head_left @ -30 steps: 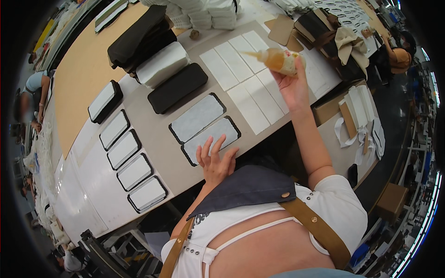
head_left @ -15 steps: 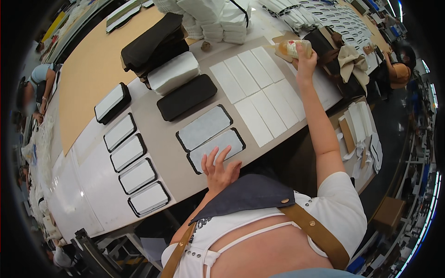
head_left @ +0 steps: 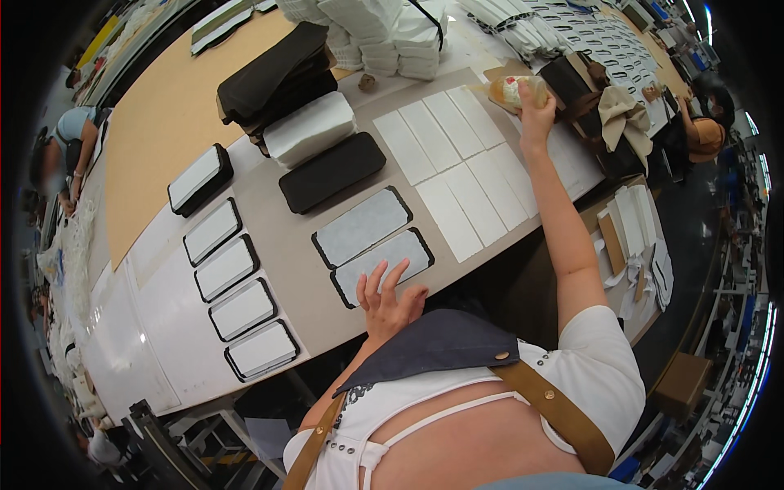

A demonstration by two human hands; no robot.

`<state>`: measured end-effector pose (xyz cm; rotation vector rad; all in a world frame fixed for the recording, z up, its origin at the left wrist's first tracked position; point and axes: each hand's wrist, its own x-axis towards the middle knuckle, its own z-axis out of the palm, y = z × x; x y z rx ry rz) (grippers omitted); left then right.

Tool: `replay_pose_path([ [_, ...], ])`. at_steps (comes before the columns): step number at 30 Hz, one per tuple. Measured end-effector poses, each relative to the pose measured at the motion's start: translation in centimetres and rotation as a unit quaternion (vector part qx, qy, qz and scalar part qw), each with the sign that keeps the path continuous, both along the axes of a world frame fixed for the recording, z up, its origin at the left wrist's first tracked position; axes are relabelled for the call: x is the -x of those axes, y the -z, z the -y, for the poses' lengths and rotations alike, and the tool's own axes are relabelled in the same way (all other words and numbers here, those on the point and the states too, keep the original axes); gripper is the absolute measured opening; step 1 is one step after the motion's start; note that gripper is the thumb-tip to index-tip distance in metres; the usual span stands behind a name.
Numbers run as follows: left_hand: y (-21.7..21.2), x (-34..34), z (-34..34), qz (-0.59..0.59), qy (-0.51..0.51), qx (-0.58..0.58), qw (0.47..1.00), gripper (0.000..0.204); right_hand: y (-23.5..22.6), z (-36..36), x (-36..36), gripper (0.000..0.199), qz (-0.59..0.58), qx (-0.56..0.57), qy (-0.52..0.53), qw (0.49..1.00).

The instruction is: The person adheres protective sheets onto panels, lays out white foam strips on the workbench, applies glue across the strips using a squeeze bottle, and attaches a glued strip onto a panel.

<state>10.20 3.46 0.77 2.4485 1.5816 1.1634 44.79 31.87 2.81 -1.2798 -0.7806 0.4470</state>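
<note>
At the far right of the table, my right hand [head_left: 537, 121] is wrapped round a clear plastic bottle [head_left: 506, 91] with yellowish contents. The bottle is tilted well over on its side beside a piece of brown card. My left hand [head_left: 389, 300], fingers spread, rests at the near grey panel with black edging [head_left: 400, 255]; whether the fingertips press on it I cannot tell. A matching grey panel [head_left: 359, 229] lies just beyond. Between the two hands, several white rectangular pieces [head_left: 447, 208] lie in two rows.
Left stand several white panels with black edges [head_left: 226, 269]. Beyond the grey panels are a black panel stack [head_left: 331, 173], a white stack [head_left: 310, 129] and dark folded material [head_left: 273, 73]. White bundles [head_left: 384, 37] stand at the back. Co-workers [head_left: 77, 135] are at the sides.
The bottle has turned a little in my right hand and shifted slightly left. My left hand stays at the near grey panel.
</note>
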Motion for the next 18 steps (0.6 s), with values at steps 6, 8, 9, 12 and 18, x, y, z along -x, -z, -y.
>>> replay_pose_path([
  [6,0.1,0.1,0.1,0.001,-0.003,0.006,1.000,0.016,-0.4,0.6,2.5,0.062,-0.010,-0.019,-0.051,0.998],
  [8,0.1,0.1,0.1,0.001,-0.005,0.004,1.000,0.016,-0.8,0.9,3.2,0.063,-0.016,0.017,-0.043,0.999],
  [9,0.1,0.1,0.1,0.000,-0.004,0.006,1.000,0.015,-1.0,0.9,3.4,0.063,-0.016,0.017,-0.044,0.999],
  [12,-0.1,0.1,0.1,-0.001,-0.005,0.009,1.000,0.015,-1.1,1.0,3.8,0.064,-0.066,-0.001,-0.064,0.996],
  [18,-0.2,0.1,0.2,-0.004,-0.006,0.013,1.000,0.015,-0.4,0.9,3.8,0.067,-0.005,0.017,-0.062,0.998],
])
